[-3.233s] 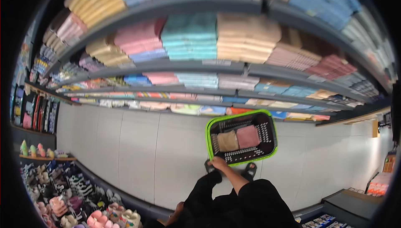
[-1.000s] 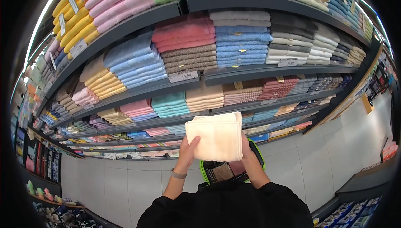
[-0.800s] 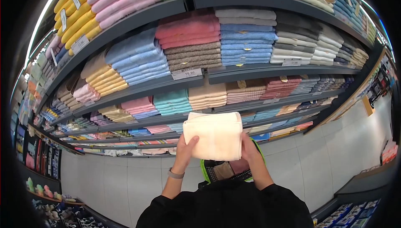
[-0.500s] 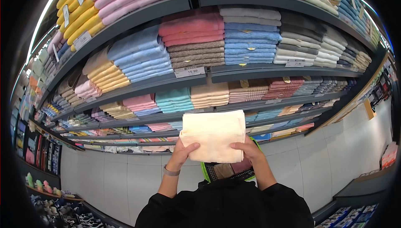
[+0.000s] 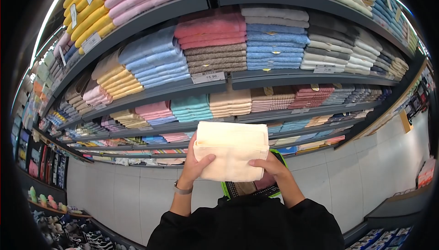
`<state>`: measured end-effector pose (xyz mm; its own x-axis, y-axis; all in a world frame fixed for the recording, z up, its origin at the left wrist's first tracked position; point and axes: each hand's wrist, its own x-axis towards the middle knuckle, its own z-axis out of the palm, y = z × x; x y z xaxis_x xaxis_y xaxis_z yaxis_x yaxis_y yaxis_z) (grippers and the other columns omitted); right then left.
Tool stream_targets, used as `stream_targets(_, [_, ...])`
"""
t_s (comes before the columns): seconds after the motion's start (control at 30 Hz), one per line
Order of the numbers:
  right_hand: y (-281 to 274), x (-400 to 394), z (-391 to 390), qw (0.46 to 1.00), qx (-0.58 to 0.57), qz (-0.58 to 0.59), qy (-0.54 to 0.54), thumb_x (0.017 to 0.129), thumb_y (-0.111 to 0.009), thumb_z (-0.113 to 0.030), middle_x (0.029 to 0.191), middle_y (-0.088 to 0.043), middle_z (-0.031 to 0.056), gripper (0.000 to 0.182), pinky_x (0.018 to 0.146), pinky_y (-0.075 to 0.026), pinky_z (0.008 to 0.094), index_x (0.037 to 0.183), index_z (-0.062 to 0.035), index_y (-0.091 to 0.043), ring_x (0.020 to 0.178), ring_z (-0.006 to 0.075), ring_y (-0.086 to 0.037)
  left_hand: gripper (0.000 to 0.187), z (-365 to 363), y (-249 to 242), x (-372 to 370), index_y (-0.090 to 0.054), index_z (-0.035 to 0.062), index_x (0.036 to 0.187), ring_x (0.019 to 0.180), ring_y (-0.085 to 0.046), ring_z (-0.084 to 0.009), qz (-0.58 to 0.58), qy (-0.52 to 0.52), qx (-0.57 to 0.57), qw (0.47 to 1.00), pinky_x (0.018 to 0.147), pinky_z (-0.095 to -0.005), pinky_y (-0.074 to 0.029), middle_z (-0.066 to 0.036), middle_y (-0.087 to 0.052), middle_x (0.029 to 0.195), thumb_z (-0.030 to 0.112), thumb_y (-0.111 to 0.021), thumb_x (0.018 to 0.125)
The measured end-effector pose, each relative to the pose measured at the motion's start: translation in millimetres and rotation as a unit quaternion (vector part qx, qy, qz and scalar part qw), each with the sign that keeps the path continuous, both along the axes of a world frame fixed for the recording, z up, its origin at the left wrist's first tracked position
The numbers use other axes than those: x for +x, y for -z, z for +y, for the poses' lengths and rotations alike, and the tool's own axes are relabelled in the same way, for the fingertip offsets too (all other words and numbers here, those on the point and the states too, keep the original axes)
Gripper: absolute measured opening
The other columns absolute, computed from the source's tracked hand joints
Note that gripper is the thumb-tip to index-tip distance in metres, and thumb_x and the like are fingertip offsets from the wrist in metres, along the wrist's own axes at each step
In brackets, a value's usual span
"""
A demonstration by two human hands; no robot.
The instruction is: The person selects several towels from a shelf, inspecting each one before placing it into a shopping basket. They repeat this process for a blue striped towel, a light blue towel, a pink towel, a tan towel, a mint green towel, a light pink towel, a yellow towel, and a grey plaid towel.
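A folded cream-coloured towel is held level in front of my body. My left hand grips its left edge, thumb on top and the fingers beneath it. On the right side, my right hand holds the towel the same way, its thumb lying on the near right corner. Below the towel, partly hidden by it and by my black clothing, is a black basket with a bright green rim. Brown and dark pink folded cloths lie in the basket.
Ahead, shelves carry stacks of folded towels in many colours, with price labels. Grey tiled floor lies below. Dark display units stand at the lower left and lower right.
The towel has shifted slightly left and tilted a little between my hands. My left hand has moved left and up along its edge, and my right thumb sits slightly further left.
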<state>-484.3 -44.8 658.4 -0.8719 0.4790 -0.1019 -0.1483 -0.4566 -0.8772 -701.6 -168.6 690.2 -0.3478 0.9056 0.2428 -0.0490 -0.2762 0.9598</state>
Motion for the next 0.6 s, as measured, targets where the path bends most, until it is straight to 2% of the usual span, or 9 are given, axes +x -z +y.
stream_targets(0.13, [11.5,-10.0,-7.1,0.990,-0.125,0.060,-0.021,0.076,-0.065,-0.008,0.124,-0.048,0.0129,0.062,0.094,-0.040,0.0327,0.129,0.0042,-0.035,0.114,0.0197,-0.047,0.076,0.0,-22.2,4.7,-0.021,0.0007,0.138,0.119,-0.039,-0.0200,0.014,-0.025,0.021,0.999,0.097,-0.0325,-0.036,-0.013,-0.036,0.132,0.004,-0.064,0.076])
stream_targets(0.23, [13.3,-12.9,-12.9,0.986,-0.149,0.076,-0.006,0.075,-0.065,-0.006,0.123,-0.050,0.0141,0.060,0.094,-0.041,0.0335,0.128,0.0034,-0.038,0.114,0.0200,-0.048,0.065,-13.1,-20.0,-6.4,-0.033,0.0017,0.134,0.113,-0.045,-0.0188,0.058,-0.010,0.006,0.998,0.093,-0.0322,-0.039,-0.012,-0.044,0.127,0.004,-0.063,0.076])
stream_targets(0.3, [17.2,-6.4,-11.8,0.999,-0.028,0.000,0.029,0.077,-0.063,-0.005,0.122,-0.052,0.0126,0.053,0.094,-0.040,0.0337,0.125,0.0010,-0.043,0.114,0.0202,-0.048,0.042,-25.7,-14.1,-19.8,-0.055,0.0027,0.115,0.104,-0.052,-0.0188,0.197,0.048,-0.067,0.977,0.088,-0.0312,-0.042,-0.011,-0.054,0.115,0.003,-0.065,0.074])
stream_targets(0.33, [18.6,-2.6,-9.9,0.999,-0.030,-0.001,0.028,0.077,-0.063,-0.005,0.122,-0.052,0.0126,0.053,0.094,-0.040,0.0337,0.125,0.0010,-0.043,0.114,0.0202,-0.048,0.042,-27.8,-15.9,-22.9,-0.055,0.0027,0.115,0.104,-0.052,-0.0188,0.196,0.047,-0.069,0.977,0.088,-0.0312,-0.042,-0.011,-0.054,0.115,0.003,-0.065,0.074])
stream_targets(0.37, [19.7,1.6,-7.6,0.986,0.156,0.044,0.022,0.077,-0.063,-0.006,0.121,-0.053,0.0120,0.050,0.094,-0.040,0.0335,0.124,0.0001,-0.046,0.113,0.0208,-0.049,0.031,-29.5,-18.5,-25.6,-0.061,0.0031,0.102,0.100,-0.055,-0.0190,0.229,0.070,-0.015,0.971,0.086,-0.0307,-0.042,-0.011,-0.057,0.109,0.003,-0.067,0.073])
stream_targets(0.4, [20.0,3.4,-6.4,0.938,0.336,0.088,0.016,0.077,-0.062,-0.006,0.121,-0.054,0.0114,0.047,0.094,-0.039,0.0332,0.122,-0.0008,-0.048,0.113,0.0215,-0.050,0.019,-30.7,-21.6,-25.6,-0.066,0.0035,0.090,0.095,-0.057,-0.0192,0.260,0.092,0.038,0.960,0.083,-0.0302,-0.043,-0.010,-0.059,0.104,0.003,-0.069,0.071])
stream_targets(0.43, [-3.5,4.2,-11.3,0.923,0.376,0.080,0.029,0.076,-0.064,-0.009,0.120,-0.054,0.0112,0.047,0.095,-0.038,0.0324,0.120,-0.0008,-0.050,0.112,0.0229,-0.050,0.016,-33.2,-21.0,-24.7,-0.067,0.0042,0.084,0.099,-0.055,-0.0232,0.234,0.073,0.034,0.969,0.085,-0.0313,-0.042,-0.012,-0.057,0.106,0.004,-0.071,0.068])
stream_targets(0.53, [-31.8,8.5,-11.1,0.886,0.454,0.092,0.023,0.073,-0.068,-0.012,0.124,-0.051,0.0127,0.052,0.096,-0.036,0.0315,0.120,-0.0006,-0.050,0.114,0.0229,-0.048,0.019,-31.2,-37.7,-19.4,-0.067,0.0042,0.088,0.105,-0.052,-0.0268,0.272,0.030,0.094,0.957,0.089,-0.0332,-0.040,-0.015,-0.054,0.113,0.005,-0.071,0.069])
stream_targets(0.6, [-18.1,14.3,-8.1,0.916,0.389,0.089,-0.044,0.071,-0.071,-0.017,0.129,-0.046,0.0122,0.063,0.098,-0.034,0.0320,0.126,0.0003,-0.043,0.118,0.0214,-0.044,0.021,-28.6,-48.1,-11.8,-0.066,0.0036,0.091,0.111,-0.048,-0.0296,0.231,0.022,0.104,0.967,0.093,-0.0350,-0.037,-0.017,-0.049,0.120,0.004,-0.070,0.070])
